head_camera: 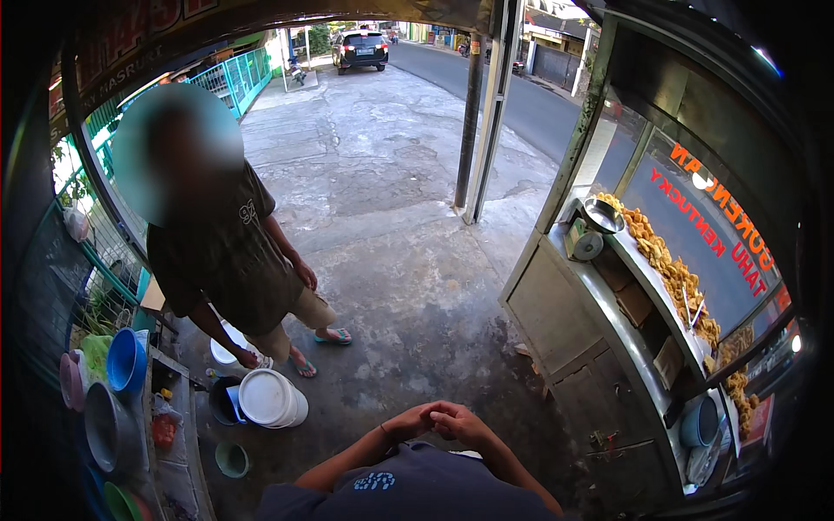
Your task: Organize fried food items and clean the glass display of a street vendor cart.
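My left hand (pixel 413 420) and my right hand (pixel 458 424) meet in front of my body, their fingers touching, with no object visible between them. Which fingers overlap is hard to make out. To the right stands a food stall with a metal counter (pixel 589 306). Fried food pieces (pixel 658 251) lie heaped along its upper shelf, with metal tongs (pixel 694 311) among them. A dial kitchen scale (pixel 584 239) with a metal pan (pixel 603 215) sits at the counter's far end. Another person (pixel 228 260) in a dark T-shirt stands to the left, arms hanging down.
A lidded white bucket (pixel 272 397), a dark bucket (pixel 225 400) and a small green basin (pixel 232 460) stand on the floor at left. Beyond them a rack holds a blue basin (pixel 126 359) and a metal basin (pixel 109 426). A post (pixel 470 124) rises ahead; a car (pixel 360 51) stands farther off.
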Tool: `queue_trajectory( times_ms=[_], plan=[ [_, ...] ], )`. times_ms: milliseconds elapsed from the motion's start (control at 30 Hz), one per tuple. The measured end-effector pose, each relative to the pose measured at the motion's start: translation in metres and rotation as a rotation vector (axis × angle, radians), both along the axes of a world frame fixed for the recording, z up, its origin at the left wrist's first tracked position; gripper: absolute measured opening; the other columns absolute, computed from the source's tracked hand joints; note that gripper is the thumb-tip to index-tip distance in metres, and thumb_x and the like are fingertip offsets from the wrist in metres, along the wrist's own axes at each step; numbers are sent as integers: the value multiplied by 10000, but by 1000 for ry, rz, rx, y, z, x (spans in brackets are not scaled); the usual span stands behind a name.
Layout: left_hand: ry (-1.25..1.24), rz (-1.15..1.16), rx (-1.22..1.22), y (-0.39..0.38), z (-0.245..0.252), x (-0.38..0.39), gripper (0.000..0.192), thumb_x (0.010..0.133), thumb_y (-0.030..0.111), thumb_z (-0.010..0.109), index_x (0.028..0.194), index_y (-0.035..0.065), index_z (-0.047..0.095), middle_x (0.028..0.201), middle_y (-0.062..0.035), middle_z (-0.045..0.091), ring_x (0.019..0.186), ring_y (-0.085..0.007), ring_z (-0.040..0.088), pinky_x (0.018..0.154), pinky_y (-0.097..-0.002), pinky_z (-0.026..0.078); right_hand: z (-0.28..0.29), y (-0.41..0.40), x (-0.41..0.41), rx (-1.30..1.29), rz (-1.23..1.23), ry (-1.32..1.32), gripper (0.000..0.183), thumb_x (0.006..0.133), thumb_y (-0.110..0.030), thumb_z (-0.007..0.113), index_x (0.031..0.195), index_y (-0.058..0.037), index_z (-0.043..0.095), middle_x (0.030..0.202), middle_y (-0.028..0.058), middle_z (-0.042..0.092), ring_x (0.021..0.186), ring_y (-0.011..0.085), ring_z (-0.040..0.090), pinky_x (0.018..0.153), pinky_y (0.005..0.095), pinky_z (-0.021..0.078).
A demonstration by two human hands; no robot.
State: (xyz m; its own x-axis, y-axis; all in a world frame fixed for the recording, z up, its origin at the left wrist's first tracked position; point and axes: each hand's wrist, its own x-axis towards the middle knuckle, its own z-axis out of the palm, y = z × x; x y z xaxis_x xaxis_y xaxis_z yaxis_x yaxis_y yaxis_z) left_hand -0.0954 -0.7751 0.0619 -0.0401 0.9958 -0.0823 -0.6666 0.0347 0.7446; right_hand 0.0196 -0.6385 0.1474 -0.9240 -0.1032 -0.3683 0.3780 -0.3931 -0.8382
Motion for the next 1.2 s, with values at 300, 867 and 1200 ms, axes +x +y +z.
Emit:
queue_trajectory(
  times_ms=[300,867,1200],
  plan=[
    [40,-27,-25,41,19,22,341,992,198,503,1292,38,490,1167,-64,577,1054,-154,575,919,-302,451,9,40,26,27,-34,43,226,991,-181,530,1147,-45,620,744,-57,493,614,23,401,532,184,307],
    [-29,-139,-44,130,15,77,333,977,147,519,1282,16,488,1158,-94,591,1045,-181,601,939,-335,474,16,117,96,-42,-120,26,245,998,-180,515,1183,-49,609,698,-58,463,576,31,385,499,198,294],
    [-23,-203,-53,176,23,122,312,969,121,516,1267,29,498,1135,-65,594,1014,-153,600,919,-307,467,17,152,149,-31,-192,-1,241,993,-162,514,1181,-40,601,737,-51,479,617,29,408,536,184,316]
  ],
)
